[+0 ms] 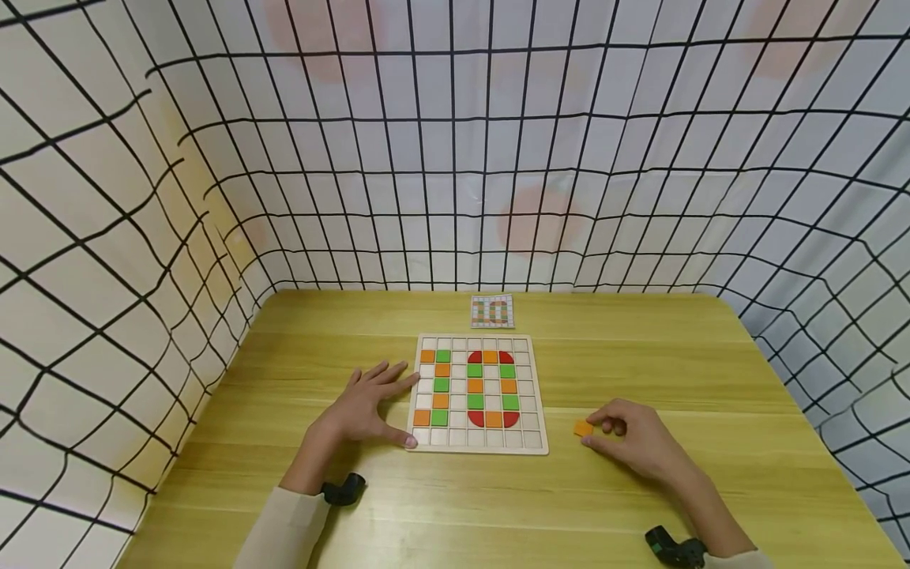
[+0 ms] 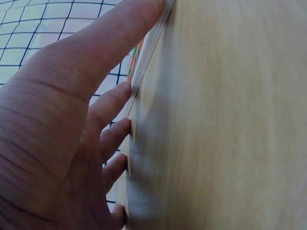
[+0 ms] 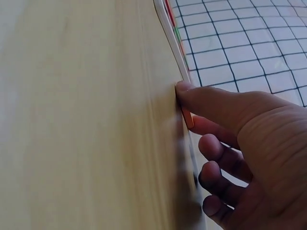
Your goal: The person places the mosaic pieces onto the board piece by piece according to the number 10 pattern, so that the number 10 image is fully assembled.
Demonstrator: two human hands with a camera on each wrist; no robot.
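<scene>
A wooden grid board (image 1: 533, 438) lies on the table with orange and green square tiles (image 1: 441, 385) in two groups on it. Red rounded tiles (image 1: 475, 420) form the corners of the right group. My left hand (image 1: 366, 407) is spread at the board's left side, its thumb on the lower left corner and its index fingertip at the left edge. To the right of the board, my right hand (image 1: 633, 438) pinches an orange square tile (image 1: 583, 427) between thumb and index finger, low over the table. In the right wrist view this tile (image 3: 187, 117) is seen edge-on, the other fingers curled below.
Behind the board lies a small card (image 1: 492, 311) printed with a similar coloured grid pattern. The wooden table (image 1: 626, 340) is bounded at the back and sides by white walls with black netting (image 1: 455, 190). A black wrist device (image 1: 344, 489) sits on the left wrist.
</scene>
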